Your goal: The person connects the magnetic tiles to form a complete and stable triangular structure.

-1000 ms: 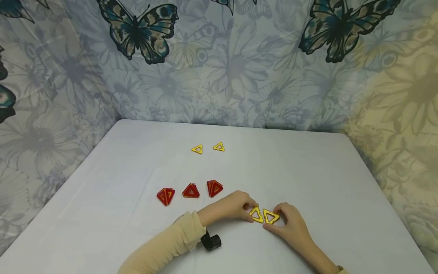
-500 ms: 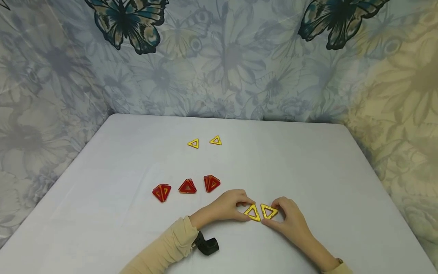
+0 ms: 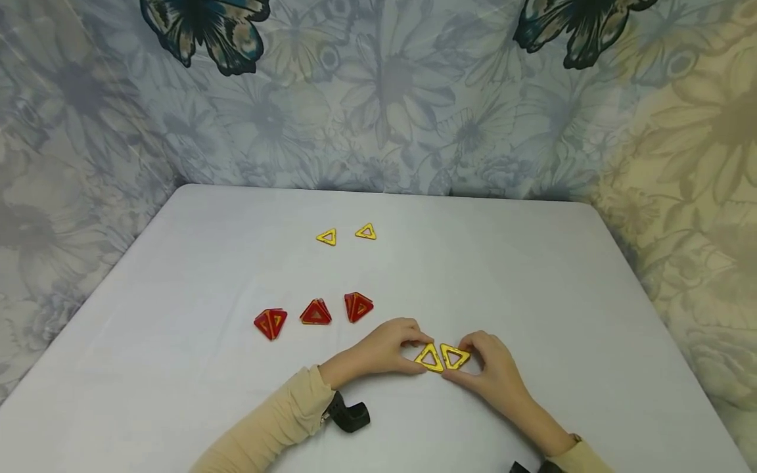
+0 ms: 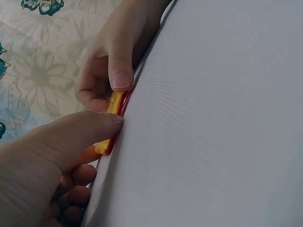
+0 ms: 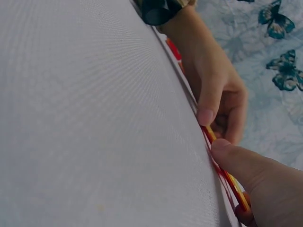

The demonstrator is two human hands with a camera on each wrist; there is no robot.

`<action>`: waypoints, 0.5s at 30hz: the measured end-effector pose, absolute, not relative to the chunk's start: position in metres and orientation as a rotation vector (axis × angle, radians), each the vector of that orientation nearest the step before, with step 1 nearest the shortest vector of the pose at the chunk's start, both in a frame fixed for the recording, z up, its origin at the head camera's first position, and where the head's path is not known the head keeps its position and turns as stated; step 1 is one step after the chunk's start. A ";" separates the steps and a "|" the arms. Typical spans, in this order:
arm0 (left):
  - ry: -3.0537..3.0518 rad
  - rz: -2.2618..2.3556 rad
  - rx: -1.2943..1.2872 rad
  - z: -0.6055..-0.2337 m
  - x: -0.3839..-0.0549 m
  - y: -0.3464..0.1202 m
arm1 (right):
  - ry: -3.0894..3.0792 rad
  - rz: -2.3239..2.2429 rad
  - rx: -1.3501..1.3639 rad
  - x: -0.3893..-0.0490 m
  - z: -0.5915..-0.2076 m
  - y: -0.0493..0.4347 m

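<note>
Two yellow triangular tiles with open centres lie side by side near the front of the white table. My left hand (image 3: pixel 390 348) pinches the left triangle tile (image 3: pixel 430 359) between thumb and fingers. With thumb and fingers my right hand (image 3: pixel 491 364) grips the right triangle tile (image 3: pixel 463 358) by its outer side. A narrow gap at the top narrows toward the bottom corners of the pair. In the left wrist view, a yellow tile edge (image 4: pixel 116 101) shows red along its lower side, low over the tabletop.
Left of the hands stand three red pyramids made of triangles: a left pyramid (image 3: pixel 271 323), a middle pyramid (image 3: pixel 316 313) and a right pyramid (image 3: pixel 358 307). Farther back lie two more yellow triangles, one left (image 3: pixel 327 237) and one right (image 3: pixel 366 231). Butterfly-patterned cloth (image 3: pixel 390 98) hangs behind the table (image 3: pixel 236 243).
The head view has tilted, so everything sits higher and further left in it. Both hands keep their grip on the yellow triangles, whose gap widened and then narrowed again.
</note>
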State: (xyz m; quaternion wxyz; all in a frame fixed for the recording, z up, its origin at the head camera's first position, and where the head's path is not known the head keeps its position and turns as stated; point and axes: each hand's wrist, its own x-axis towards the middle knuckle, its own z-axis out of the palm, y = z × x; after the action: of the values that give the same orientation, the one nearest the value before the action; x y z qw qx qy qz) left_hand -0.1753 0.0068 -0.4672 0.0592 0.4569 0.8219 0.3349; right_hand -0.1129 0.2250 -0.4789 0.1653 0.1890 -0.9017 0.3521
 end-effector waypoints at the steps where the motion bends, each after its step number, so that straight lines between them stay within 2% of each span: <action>1: 2.482 1.019 1.369 -0.467 -0.175 0.007 | -2.564 1.009 0.549 -0.114 -0.479 0.225; 15: 2.375 1.069 1.414 -0.466 -0.174 0.009 | -2.559 0.980 0.629 -0.113 -0.477 0.225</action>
State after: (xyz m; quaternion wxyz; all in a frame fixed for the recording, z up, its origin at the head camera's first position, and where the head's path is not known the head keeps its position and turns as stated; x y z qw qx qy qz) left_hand -0.1743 0.0090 -0.4661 0.0887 0.4753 0.7983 0.3592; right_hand -0.1128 0.2252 -0.4772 0.1641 0.2208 -0.8978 0.3440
